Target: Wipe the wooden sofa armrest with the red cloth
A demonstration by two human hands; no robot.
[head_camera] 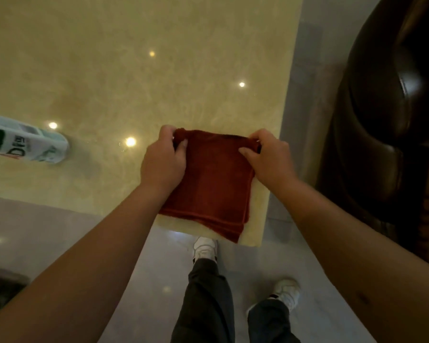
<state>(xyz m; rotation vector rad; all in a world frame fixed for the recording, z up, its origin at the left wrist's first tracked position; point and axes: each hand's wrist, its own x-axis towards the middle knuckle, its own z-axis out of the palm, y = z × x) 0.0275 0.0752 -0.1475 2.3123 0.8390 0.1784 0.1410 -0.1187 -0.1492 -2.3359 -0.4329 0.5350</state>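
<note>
A folded red cloth (212, 184) hangs in front of me over the near right corner of a glossy beige table (134, 70). My left hand (162, 160) pinches its top left corner and my right hand (270, 158) pinches its top right corner, holding the top edge taut. The cloth's lower edge droops past the table's front edge. The dark wooden sofa armrest (382, 125) curves down the right side of the view, a short gap away from my right hand.
A white and green tissue pack (25, 141) lies on the table at the left. Grey polished floor (60, 233) runs below and between table and sofa. My legs and white shoes (204, 248) stand at the table's corner.
</note>
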